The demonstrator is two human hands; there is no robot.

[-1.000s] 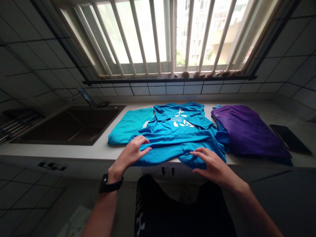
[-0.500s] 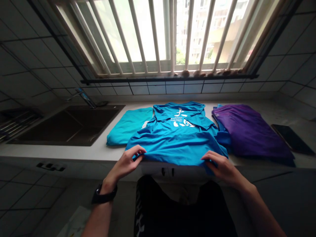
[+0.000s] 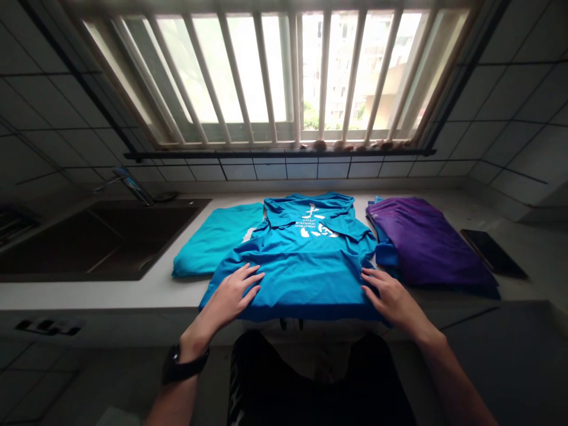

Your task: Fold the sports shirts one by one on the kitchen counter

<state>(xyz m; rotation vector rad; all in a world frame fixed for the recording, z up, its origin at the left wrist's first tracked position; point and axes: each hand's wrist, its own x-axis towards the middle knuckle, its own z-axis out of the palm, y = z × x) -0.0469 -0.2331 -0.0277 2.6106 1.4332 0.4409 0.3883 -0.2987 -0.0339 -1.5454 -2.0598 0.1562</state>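
A bright blue marathon T-shirt (image 3: 302, 260) lies on the white countertop (image 3: 133, 293), with white print on its upper part and its lower part folded up in a smooth band. My left hand (image 3: 233, 293) rests flat on the near left of that band, fingers spread and holding nothing. My right hand (image 3: 390, 299) presses the near right of the band in the same way. The near edge of the shirt reaches the counter's front edge. A black watch (image 3: 181, 365) circles my left wrist.
A folded teal garment (image 3: 217, 242) lies left of the shirt, and a folded purple garment (image 3: 426, 242) lies right of it. Beyond that is a black phone (image 3: 492, 253). A dark sink (image 3: 102, 242) with a faucet (image 3: 133, 186) is on the left. A barred window (image 3: 266, 77) is behind.
The shirt's rumpled lower part is now a smooth flat band. My hands have gone from pinching its edge to lying flat on it. The view has shifted slightly.
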